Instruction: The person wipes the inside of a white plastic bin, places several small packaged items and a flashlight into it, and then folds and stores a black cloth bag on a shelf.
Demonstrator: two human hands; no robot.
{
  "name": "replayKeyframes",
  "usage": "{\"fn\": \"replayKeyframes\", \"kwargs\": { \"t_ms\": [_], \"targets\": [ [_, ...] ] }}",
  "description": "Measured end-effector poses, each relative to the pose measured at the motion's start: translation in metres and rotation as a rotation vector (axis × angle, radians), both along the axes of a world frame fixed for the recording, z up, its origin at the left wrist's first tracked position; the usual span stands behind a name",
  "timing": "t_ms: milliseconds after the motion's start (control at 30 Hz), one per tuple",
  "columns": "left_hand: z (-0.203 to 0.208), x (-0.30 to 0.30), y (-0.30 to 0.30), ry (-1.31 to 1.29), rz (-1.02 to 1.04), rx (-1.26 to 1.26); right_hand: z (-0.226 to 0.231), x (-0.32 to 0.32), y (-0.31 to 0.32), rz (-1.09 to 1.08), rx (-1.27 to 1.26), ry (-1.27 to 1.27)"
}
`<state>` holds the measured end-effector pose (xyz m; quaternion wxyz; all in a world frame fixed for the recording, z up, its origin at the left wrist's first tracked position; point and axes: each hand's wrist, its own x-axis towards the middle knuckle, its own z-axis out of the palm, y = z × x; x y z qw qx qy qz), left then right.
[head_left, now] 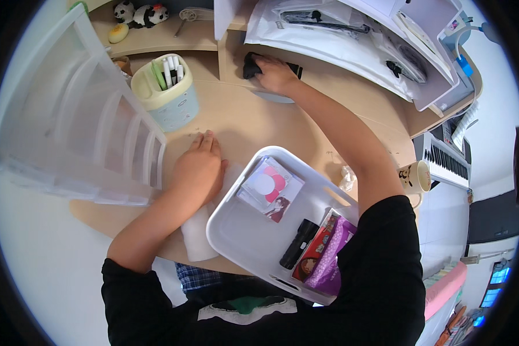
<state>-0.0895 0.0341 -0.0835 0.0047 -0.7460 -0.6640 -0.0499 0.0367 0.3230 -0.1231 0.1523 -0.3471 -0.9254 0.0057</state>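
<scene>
My right hand [275, 75] reaches to the back of the desk, under the shelf, with its fingers closed over a dark black object [250, 66]; its kind is not clear. Just in front of that hand lies a grey oval piece [273, 97]. My left hand [199, 164] rests palm down with its fingers stretched out on the desk [242, 124]. Beneath its wrist is a white roll-like thing [198, 236], partly hidden. Close by stands a white plastic basket [236, 228] holding illustrated cards [271, 187], a black flashlight [299, 243] and a purple package [331, 256].
At the left are a pen holder [176, 109] with several pens and a translucent plastic drawer unit [69, 115]. Panda toys [150, 15] sit on a shelf. White plastic bags [334, 52] fill the upper compartment. A mug [415, 177] stands at the right edge, near a keyboard instrument [444, 164].
</scene>
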Motion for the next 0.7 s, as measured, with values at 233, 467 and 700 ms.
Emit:
{"fn": "replayKeyframes", "kwargs": {
  "t_ms": [233,467,700],
  "targets": [
    [0.003,-0.003,-0.001,-0.031,0.016,-0.017,-0.007,0.130,0.075,-0.273,0.118,-0.062],
    [0.006,-0.006,-0.002,-0.021,-0.017,-0.019,-0.011,0.299,0.087,-0.738,-0.086,-0.012],
    [0.007,-0.001,0.000,0.014,-0.039,0.008,0.005,0.213,0.064,-0.663,-0.048,-0.090]
  ]
}}
